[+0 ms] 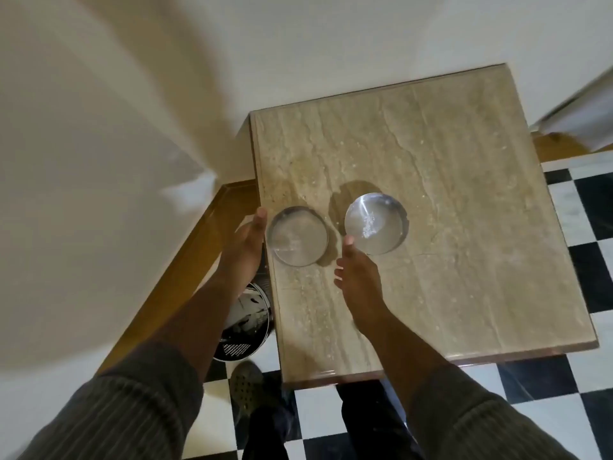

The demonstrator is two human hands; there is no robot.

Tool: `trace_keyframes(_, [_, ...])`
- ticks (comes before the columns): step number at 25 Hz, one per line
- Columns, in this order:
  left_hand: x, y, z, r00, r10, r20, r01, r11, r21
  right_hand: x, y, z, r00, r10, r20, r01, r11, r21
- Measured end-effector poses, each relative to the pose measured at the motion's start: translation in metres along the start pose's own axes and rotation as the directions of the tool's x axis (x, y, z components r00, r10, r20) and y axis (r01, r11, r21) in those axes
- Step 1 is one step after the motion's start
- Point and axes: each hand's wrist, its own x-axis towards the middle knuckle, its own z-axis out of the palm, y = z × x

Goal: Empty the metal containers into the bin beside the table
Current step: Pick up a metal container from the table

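We stand over the stone-topped table (464, 194) with both arms stretched out toward two round metal containers. The left container (298, 236) sits near the table's left edge, and the right container (376, 224) sits just beside it, further in toward the table's middle. Both rest flat on the table. The right one has a few pale crumbs or flakes in it; the left one shows faint specks, too blurred for us to say how much is there.

Our left hand (247, 247) is at the table's left edge, fingers extended and loosely spread, the tips touching or nearly touching the left container's rim, with nothing gripped. Our right hand (356, 277) hovers above the table, near the right container's closest rim, thumb raised and fingers open, holding nothing.

The bin (245, 323), a dark perforated one with pale scraps inside, stands on the floor against the table's left side, partly hidden under our left forearm.

As we judge it, neither container is lifted, so each is yet to be picked up, tipped over the bin and set down.
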Motion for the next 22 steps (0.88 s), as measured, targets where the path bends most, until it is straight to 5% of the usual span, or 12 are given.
trace_keyframes(4, [0.053,-0.037,0.011,0.997,-0.074,-0.037,0.078,0.991,0.107,0.047,0.018,0.045,0.994,-0.006,-0.107,0.008,1.000,0.010])
trace_keyframes(12, [0.066,-0.074,0.008,0.951,-0.265,0.161,0.297,0.928,-0.224,0.073,0.020,0.072,0.985,-0.064,-0.161,-0.010,0.906,-0.423])
trace_keyframes(17, [0.033,-0.099,-0.034,0.925,-0.368,0.094,0.377,0.859,-0.347,0.047,0.025,0.093,0.988,-0.144,-0.050,0.102,0.868,-0.487])
trace_keyframes(22, [0.001,-0.169,-0.089,0.877,-0.477,0.061,0.456,0.785,-0.420,0.021,0.047,0.132,0.976,0.023,0.215,0.067,0.913,-0.401])
